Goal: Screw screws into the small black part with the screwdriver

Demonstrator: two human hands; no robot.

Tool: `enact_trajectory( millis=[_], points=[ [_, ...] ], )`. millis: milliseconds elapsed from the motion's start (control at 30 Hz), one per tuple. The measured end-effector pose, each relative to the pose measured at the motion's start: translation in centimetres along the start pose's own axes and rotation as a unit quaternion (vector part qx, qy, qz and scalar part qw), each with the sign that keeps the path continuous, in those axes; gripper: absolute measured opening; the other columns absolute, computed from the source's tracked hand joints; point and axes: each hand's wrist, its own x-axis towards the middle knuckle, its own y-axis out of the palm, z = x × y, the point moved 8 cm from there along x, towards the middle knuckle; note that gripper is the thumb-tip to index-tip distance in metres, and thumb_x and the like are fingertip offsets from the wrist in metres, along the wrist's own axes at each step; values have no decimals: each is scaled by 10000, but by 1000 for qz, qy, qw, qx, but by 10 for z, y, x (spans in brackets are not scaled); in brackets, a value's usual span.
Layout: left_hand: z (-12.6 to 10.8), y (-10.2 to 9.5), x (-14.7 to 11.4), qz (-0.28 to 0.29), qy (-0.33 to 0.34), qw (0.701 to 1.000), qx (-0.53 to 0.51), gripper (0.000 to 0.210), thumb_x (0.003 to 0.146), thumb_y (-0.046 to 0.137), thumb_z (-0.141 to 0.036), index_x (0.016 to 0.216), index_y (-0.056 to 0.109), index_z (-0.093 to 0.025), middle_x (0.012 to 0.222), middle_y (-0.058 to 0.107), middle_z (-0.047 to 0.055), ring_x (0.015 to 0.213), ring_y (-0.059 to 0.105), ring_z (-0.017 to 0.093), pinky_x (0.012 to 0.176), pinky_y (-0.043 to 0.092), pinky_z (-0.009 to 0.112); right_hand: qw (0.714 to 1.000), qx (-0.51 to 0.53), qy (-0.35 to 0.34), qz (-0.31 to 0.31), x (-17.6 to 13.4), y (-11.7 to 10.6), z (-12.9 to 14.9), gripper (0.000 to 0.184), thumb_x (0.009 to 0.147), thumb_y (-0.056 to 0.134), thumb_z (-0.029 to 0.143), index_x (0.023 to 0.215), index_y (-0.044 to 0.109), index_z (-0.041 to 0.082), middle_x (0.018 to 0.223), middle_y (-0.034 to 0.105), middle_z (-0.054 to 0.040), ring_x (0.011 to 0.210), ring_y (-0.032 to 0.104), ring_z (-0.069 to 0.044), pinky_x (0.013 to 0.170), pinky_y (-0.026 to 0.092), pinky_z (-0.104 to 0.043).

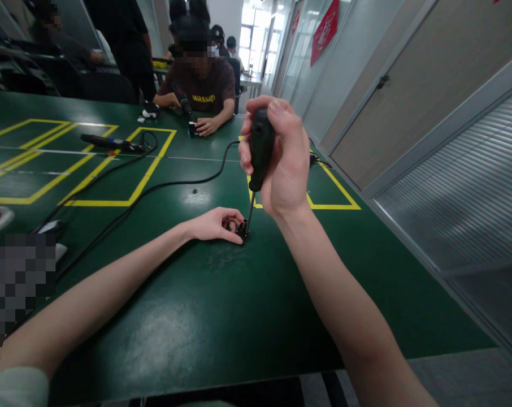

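Observation:
My right hand [283, 155] is wrapped round the dark handle of a screwdriver [262, 144], held almost upright with its thin shaft pointing down. The shaft's lower end meets a small black part [242, 230] on the green tabletop; whether it sits in a screw is too small to tell. My left hand [220, 225] rests on the table and grips that part from the left between thumb and fingers. A short round tube stands up from the part beside the shaft.
Across the green table [188, 328] a co-worker [200, 85] handles a power screwdriver [182, 100]. Another dark pen-shaped tool [112, 142] lies at the left among yellow tape outlines. A black cable [171, 183] curves over the table, left of my hands. Doors and blinds [459, 186] line the right.

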Motion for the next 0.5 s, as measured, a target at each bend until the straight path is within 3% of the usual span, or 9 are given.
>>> enact_trajectory(
  millis=[100, 233, 400, 500],
  points=[
    [-1, -1, -1, 4, 1, 1000, 2, 415, 670, 919, -313, 958, 668, -150, 911, 740, 16, 724, 593, 102, 730, 482, 261, 1000, -12, 2, 2, 0, 0, 0, 418, 907, 638, 698, 895, 649, 280, 743, 595, 17, 484, 524, -111, 420, 381, -279],
    [-1, -3, -1, 3, 8, 1000, 1, 381, 670, 919, -312, 922, 684, -150, 867, 728, 0, 705, 584, 97, 715, 476, 252, 999, 22, -5, 27, 0, 3, 0, 227, 957, 565, 523, 941, 615, 302, 635, 566, 47, 433, 475, -125, 411, 374, -289],
    [-2, -4, -1, 9, 6, 1000, 6, 386, 667, 929, -318, 935, 707, -152, 881, 740, 6, 704, 590, 97, 720, 485, 252, 999, 21, 22, 11, -2, 4, -2, 377, 946, 568, 674, 899, 534, 301, 595, 536, 66, 390, 404, -114, 392, 290, -289],
    [-3, -3, 0, 10, 7, 1000, 8, 386, 669, 927, -332, 936, 714, -152, 890, 748, 13, 700, 587, 97, 713, 485, 251, 999, 25, 21, -6, -3, 6, 2, 376, 872, 729, 587, 870, 492, 296, 618, 555, 86, 391, 388, -97, 389, 271, -274]
  ],
)
